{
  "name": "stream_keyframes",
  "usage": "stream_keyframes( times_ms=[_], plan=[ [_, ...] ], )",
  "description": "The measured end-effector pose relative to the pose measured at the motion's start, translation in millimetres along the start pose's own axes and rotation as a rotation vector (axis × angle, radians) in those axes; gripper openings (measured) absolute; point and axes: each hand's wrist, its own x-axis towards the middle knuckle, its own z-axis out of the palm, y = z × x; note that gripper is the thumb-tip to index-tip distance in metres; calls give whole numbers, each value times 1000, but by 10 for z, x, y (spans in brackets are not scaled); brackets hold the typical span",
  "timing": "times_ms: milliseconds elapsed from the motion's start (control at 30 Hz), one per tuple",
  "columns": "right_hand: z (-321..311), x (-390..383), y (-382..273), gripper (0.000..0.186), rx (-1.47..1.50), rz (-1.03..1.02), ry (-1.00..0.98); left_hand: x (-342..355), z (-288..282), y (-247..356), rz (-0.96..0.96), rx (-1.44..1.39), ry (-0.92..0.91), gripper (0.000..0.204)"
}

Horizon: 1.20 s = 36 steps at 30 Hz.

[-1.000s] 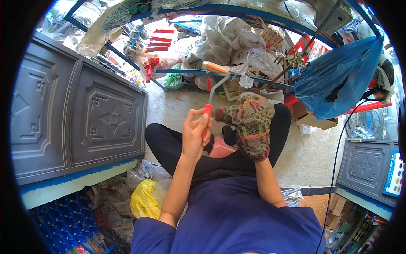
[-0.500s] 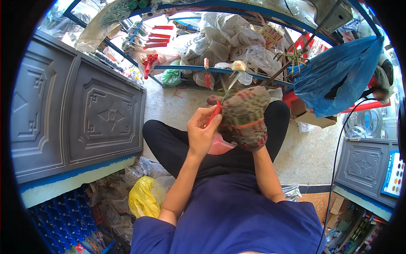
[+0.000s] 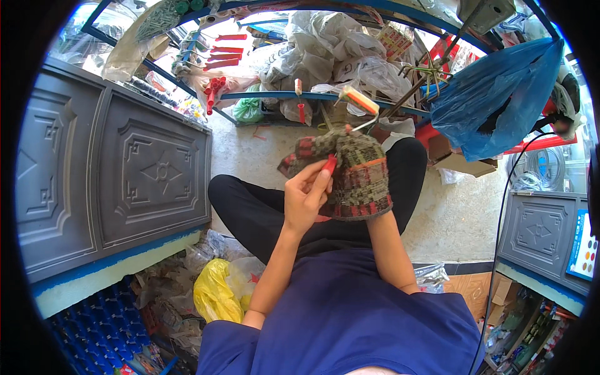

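My left hand [image 3: 307, 197] pinches the red handle [image 3: 330, 164] of a small paint roller [image 3: 359, 100], whose orange-striped cream sleeve points up toward the shelves. My right hand is covered by a brown, red and orange checked knitted cloth or mitt [image 3: 357, 182], which bunches around the roller's metal frame just beyond the handle; its fingers are hidden. Behind my hands lie my crossed legs [image 3: 240, 212] in black trousers, with a little of a pink object showing between them.
A blue metal rack [image 3: 269, 95] ahead holds plastic bags and red-handled rollers. A blue bag [image 3: 494, 100] hangs at right, above a cardboard box [image 3: 462, 164]. Grey panelled fronts [image 3: 156, 175] flank me. A yellow bag [image 3: 212, 290] lies at left. A black cable [image 3: 503, 225] runs along the right.
The roller has swung from upright to leaning, its head now farther right. The knitted cloth has shifted leftward and wraps round the frame, and my left hand has moved slightly right.
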Motion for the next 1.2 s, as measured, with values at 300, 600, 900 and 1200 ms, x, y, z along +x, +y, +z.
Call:
stream_keyframes(
  times_ms=[300, 600, 900, 1200],
  plan=[
    [-26, 127, -449, 53, -1753, -482, 90, -215, -305, 35, -36, 1, 3, 37],
    [-142, 112, -336, 52, -1581, -400, -79, -149, -658, 277, -44, 266, 44, 35],
    [373, 164, -102, 53, -405, 100, -153, -141, -758, 542, 354, -584, -467, 82],
    [50, -30, 388, 58, -827, -124, -72, 379, -152, 665, 440, -307, 138, 47]
  ],
)
